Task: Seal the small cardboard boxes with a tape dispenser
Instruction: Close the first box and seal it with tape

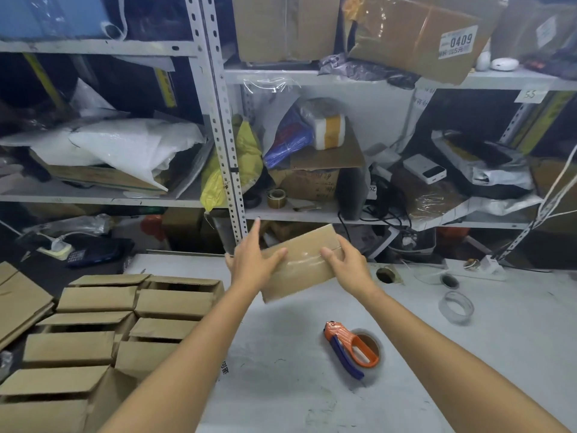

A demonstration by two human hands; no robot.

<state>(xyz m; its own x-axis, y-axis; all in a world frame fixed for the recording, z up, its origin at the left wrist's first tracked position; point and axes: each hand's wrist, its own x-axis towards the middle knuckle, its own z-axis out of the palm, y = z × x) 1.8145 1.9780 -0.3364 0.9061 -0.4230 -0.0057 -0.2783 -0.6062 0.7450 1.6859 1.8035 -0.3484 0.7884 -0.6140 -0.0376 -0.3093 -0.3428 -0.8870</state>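
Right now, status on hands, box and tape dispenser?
Left hand and right hand both gripping one taped box, held above table. Tape dispenser lying idle on table. Nothing in the way.

Cluttered metal shelving (218, 126) behind grey worktable (281, 385), dim light.

Both hands are holding a small cardboard box (299, 264) up above the white table (437, 370), the left hand (253, 260) gripping its left end and the right hand (346, 264) its right end, thumbs pressing on a shiny strip of clear tape (304, 260) running across its top. The orange and blue tape dispenser (352, 348) is lying on the table nearer the person. Open-flapped boxes (103, 332) are sitting in rows at the left
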